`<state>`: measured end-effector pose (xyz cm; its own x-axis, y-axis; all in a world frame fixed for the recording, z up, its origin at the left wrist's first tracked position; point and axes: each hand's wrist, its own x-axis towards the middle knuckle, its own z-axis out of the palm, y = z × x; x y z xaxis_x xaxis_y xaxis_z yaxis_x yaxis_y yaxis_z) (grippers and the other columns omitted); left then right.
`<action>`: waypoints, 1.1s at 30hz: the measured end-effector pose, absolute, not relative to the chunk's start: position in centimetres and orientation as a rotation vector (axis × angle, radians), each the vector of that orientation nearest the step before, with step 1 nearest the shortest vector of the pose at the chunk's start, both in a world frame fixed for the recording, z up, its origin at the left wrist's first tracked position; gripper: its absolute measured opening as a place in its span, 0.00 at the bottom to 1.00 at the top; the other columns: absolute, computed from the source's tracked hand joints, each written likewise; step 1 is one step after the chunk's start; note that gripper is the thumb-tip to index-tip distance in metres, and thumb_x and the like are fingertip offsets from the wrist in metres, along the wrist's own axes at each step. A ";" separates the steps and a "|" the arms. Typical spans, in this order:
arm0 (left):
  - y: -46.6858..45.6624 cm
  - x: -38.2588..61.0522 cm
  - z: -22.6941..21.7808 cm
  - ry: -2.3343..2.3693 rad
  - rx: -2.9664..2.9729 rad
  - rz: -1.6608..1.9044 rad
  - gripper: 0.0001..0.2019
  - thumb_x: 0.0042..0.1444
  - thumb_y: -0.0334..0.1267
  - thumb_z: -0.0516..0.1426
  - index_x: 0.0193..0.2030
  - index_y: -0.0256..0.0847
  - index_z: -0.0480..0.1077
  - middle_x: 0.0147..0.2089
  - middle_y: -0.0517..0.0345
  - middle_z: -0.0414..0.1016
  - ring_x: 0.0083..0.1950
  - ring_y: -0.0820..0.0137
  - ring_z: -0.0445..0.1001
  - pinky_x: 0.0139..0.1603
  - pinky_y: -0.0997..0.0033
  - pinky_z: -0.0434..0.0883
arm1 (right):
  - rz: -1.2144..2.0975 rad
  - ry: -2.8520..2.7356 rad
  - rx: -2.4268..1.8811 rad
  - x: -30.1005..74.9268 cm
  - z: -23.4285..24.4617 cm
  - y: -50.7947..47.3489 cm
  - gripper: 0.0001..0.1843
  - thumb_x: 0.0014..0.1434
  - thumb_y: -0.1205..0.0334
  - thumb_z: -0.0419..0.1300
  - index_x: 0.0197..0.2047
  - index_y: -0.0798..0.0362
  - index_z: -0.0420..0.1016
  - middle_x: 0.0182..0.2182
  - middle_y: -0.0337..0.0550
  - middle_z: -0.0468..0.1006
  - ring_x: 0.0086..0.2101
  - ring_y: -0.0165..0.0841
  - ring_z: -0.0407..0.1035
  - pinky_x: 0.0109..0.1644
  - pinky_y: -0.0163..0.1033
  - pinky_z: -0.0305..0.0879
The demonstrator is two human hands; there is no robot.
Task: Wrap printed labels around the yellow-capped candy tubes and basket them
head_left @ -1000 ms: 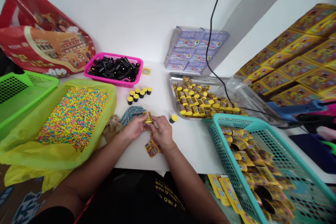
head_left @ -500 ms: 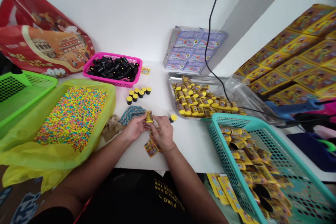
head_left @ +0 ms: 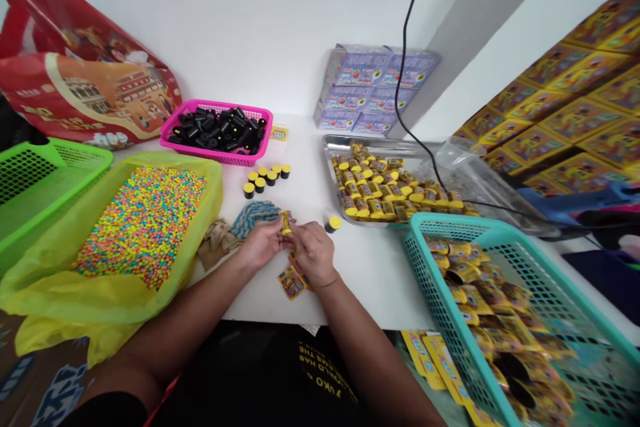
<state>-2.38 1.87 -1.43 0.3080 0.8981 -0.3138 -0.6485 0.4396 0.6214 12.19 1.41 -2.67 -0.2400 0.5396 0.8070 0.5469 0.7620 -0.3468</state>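
Note:
A small canister [head_left: 286, 221] with a yellow printed label and a yellow end is held up between my two hands. My left hand [head_left: 263, 242] is closed round its left side. On its right side the fingers of my right hand [head_left: 314, 248] are pinched against it near the lower end. Below my hands a few printed labels [head_left: 291, 282] lie on the table, partly hidden by my right hand. Just right of that hand stands a black canister with a yellow lid [head_left: 333, 224]. Several more yellow-lidded canisters [head_left: 260, 185] stand in a cluster farther back.
Left is a yellow-lined tray of coloured candies [head_left: 213, 203]. A pink basket [head_left: 245, 159] holds black canisters. Labelled canisters fill part of a metal tray [head_left: 330, 170] and a teal basket [head_left: 425, 287]. A blue-striped cloth [head_left: 255, 217] lies by my left hand. A black cable [head_left: 400, 83] hangs at right.
My right-hand fingers have shifted on the canister, curling in more toward its lower end. The canister has tilted slightly. The whole view has shifted a little.

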 end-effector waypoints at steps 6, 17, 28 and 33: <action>1.9 -2.5 -1.1 0.656 0.438 1.027 0.08 0.55 0.40 0.61 0.36 0.35 0.73 0.30 0.53 0.76 0.29 0.69 0.74 0.32 0.69 0.71 | -0.135 -1.971 -0.869 12.5 -2.5 1.4 0.14 0.59 0.75 0.55 0.44 0.53 0.77 0.29 0.43 0.76 0.32 0.34 0.66 0.35 0.41 0.63; 1.8 -2.4 -0.8 0.812 0.457 1.204 0.18 0.40 0.36 0.70 0.36 0.38 0.70 0.31 0.58 0.76 0.28 0.70 0.74 0.30 0.70 0.69 | 0.223 -1.859 -0.938 12.0 -2.5 1.2 0.11 0.61 0.64 0.60 0.47 0.49 0.76 0.33 0.43 0.75 0.34 0.34 0.70 0.38 0.40 0.70; 1.6 -2.3 -1.0 0.803 0.517 1.142 0.16 0.37 0.35 0.71 0.29 0.36 0.69 0.28 0.58 0.73 0.28 0.72 0.72 0.28 0.74 0.65 | 0.500 -1.773 -1.002 12.3 -2.5 1.4 0.19 0.55 0.56 0.66 0.49 0.52 0.74 0.28 0.37 0.71 0.28 0.31 0.68 0.32 0.37 0.69; 1.5 -2.0 -1.1 0.837 0.497 1.137 0.16 0.40 0.37 0.71 0.30 0.35 0.70 0.30 0.56 0.75 0.29 0.69 0.75 0.29 0.71 0.69 | 0.349 -1.880 -1.012 12.4 -2.8 1.5 0.20 0.57 0.57 0.64 0.52 0.53 0.72 0.32 0.42 0.73 0.31 0.34 0.70 0.36 0.39 0.71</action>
